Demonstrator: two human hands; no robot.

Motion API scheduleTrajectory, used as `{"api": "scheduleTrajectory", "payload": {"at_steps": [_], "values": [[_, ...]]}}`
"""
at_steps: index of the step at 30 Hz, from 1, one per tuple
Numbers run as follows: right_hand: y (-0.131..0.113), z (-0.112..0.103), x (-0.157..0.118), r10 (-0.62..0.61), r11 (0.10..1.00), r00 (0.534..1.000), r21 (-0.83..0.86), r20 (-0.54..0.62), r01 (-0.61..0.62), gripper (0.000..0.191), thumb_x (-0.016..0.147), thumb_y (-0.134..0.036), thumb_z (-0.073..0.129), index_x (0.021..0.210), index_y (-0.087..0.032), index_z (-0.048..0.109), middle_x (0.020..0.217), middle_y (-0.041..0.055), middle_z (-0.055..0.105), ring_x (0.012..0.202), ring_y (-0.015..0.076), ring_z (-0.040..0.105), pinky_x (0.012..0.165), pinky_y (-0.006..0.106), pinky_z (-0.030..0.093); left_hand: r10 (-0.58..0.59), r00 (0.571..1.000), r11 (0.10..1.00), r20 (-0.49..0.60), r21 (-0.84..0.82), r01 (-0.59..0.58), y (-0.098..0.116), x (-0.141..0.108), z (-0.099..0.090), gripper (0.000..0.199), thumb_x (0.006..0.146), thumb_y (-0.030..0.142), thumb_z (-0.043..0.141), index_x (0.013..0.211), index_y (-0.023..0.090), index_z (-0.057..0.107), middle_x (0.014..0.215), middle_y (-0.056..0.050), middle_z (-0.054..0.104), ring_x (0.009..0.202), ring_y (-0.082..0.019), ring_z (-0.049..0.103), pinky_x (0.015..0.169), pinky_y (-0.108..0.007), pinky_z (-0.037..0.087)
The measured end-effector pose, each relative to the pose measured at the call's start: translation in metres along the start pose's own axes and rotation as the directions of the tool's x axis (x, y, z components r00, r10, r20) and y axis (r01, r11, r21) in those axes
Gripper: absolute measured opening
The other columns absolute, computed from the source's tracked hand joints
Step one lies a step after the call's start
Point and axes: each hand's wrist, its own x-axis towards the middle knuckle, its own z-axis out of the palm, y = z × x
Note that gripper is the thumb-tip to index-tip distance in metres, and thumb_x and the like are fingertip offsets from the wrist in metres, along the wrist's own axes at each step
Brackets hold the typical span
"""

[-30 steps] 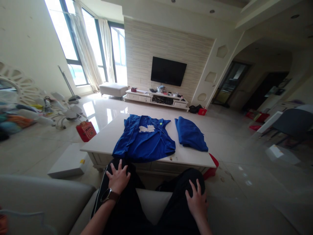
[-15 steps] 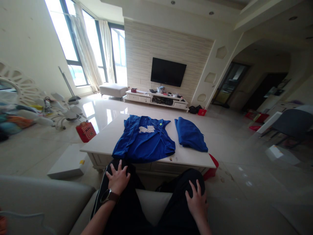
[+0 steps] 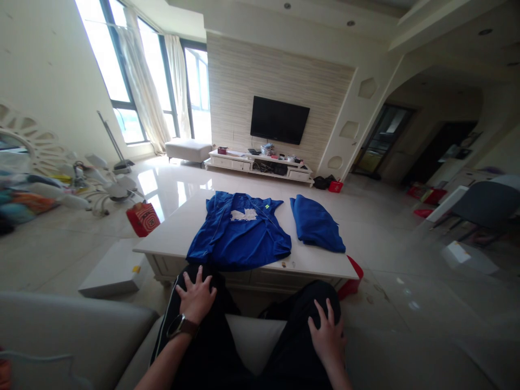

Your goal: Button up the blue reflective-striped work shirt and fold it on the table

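Observation:
My left hand (image 3: 196,296) rests with spread fingers on my left knee, a watch (image 3: 182,325) on its wrist. On my other knee lies my right hand (image 3: 327,331), fingers apart and holding nothing. Just beyond my knees, a blue garment (image 3: 247,244) is spread over the white coffee table (image 3: 170,233), its near edge hanging over the front. A pale, ragged-edged patch (image 3: 244,215) shows on its upper part. To its right sits a folded blue cloth (image 3: 317,225). Two tiny objects (image 3: 288,264) lie by the table's front edge; they are too small to name.
A white box (image 3: 111,271) and a red bag (image 3: 143,218) stand left of the table. Something red (image 3: 352,277) shows by its right front corner. Behind are a low TV cabinet (image 3: 231,161) and a wall television (image 3: 279,119). I sit on a grey sofa (image 3: 73,330).

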Motion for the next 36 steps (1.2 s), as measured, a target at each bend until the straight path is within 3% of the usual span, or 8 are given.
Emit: {"api": "scheduleTrajectory", "payload": {"at_steps": [36], "values": [[0.0014, 0.0017, 0.0007, -0.008, 1.000, 1.000, 0.002, -0.005, 0.008, 0.055, 0.097, -0.046, 0.043, 0.152, -0.047, 0.045, 0.172, -0.0071, 0.012, 0.147, 0.0468, 0.028, 0.102, 0.066, 0.044, -0.002, 1.000, 1.000, 0.005, -0.006, 0.002, -0.0001, 0.0001, 0.0017, 0.047, 0.093, 0.036, 0.051, 0.136, 0.027, 0.067, 0.171, -0.009, 0.024, 0.154, -0.054, 0.009, 0.113, -0.076, 0.021]]}}
